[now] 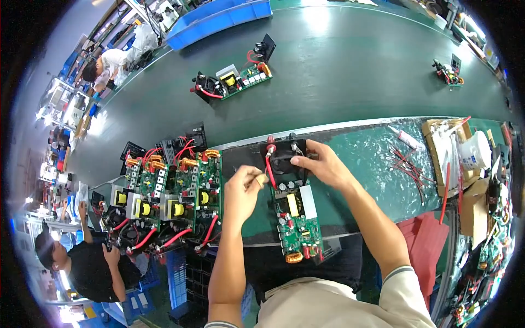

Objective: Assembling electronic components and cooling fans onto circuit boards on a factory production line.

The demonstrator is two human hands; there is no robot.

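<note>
In front of me, a green circuit board [302, 232] with a yellow transformer, a pale metal heat sink and a copper coil reaches past the bench's near edge. At its far end stands a black end panel [283, 165] with a fan and terminals. My right hand [327, 164] grips this panel's right side, thumb over the top. A thick red wire [270, 172] runs from the red terminal down to the board. Beside that wire, my left hand [244, 188] is closed in a pinch. What sits between its fingertips is too small to make out.
Several similar board assemblies [174, 205] crowd the bench at left. Two more lie on the dark green conveyor [339, 65], with a blue bin [219, 22] at its far side. At right are loose red wires [407, 172], a glue tube [404, 138] and a cardboard box [432, 128]. Co-workers are at left.
</note>
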